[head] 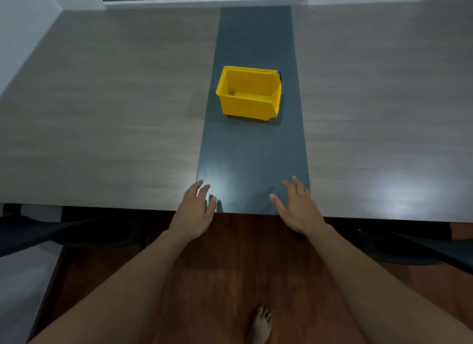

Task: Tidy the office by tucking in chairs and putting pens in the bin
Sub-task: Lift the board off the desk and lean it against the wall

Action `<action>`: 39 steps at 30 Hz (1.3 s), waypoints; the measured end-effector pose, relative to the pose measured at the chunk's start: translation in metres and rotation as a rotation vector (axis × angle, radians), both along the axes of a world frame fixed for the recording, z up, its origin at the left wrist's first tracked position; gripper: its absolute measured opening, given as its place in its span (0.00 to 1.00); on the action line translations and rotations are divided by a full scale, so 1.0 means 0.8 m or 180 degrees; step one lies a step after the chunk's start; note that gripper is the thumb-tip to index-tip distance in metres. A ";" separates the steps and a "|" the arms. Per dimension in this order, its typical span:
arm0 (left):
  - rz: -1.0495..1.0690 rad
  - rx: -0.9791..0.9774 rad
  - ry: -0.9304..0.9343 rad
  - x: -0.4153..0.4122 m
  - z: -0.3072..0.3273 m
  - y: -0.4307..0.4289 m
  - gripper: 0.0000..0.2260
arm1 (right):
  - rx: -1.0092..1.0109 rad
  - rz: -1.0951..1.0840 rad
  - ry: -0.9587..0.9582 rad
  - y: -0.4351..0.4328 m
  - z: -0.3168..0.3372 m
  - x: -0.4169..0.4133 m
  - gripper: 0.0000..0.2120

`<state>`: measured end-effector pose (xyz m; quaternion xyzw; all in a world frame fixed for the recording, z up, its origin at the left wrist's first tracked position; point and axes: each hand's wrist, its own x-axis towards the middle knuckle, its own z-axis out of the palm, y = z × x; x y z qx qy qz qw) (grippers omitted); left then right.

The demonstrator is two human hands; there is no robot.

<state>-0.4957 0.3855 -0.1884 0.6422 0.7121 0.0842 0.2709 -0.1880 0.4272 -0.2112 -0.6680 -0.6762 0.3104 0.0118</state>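
The surface [102, 113] is filling most of the view, pale wood-grain on either side with a dark strip [253, 151] running down its middle toward the person. No pens are showing anywhere on it, so the pen part of the task is either not begun or its pens are lying out of frame; I cannot tell which. Dark chair shapes [64, 231] are sitting low at the left and right under the near edge, too dim to say whether they are fully tucked in.

The yellow bin [249, 94] is standing upright on the dark strip, well beyond the near edge, and is looking empty inside.

The step in hand is looking like a pause between steps. The next move is likely calling for finding pens or turning to a chair.

Both forearms are reaching forward side by side. The left hand [195, 210] and right hand [298, 208] are hovering at the near edge of the surface, palms down, fingers spread and loose, holding nothing. A bare foot [261, 325] is standing on the reddish floor [230, 267] below.
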 end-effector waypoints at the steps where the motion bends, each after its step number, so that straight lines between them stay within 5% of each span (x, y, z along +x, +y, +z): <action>1: -0.0020 0.0035 0.0009 0.002 -0.016 0.011 0.26 | 0.0023 0.0005 -0.0002 0.008 -0.017 -0.001 0.40; 11: -0.0141 0.0309 0.0905 0.005 -0.150 0.074 0.27 | 0.1143 0.0013 -0.0794 0.042 -0.129 -0.025 0.36; 39: -0.0196 0.0678 0.1230 0.009 -0.166 0.079 0.30 | 0.1402 -0.0175 -0.0965 0.040 -0.129 -0.032 0.37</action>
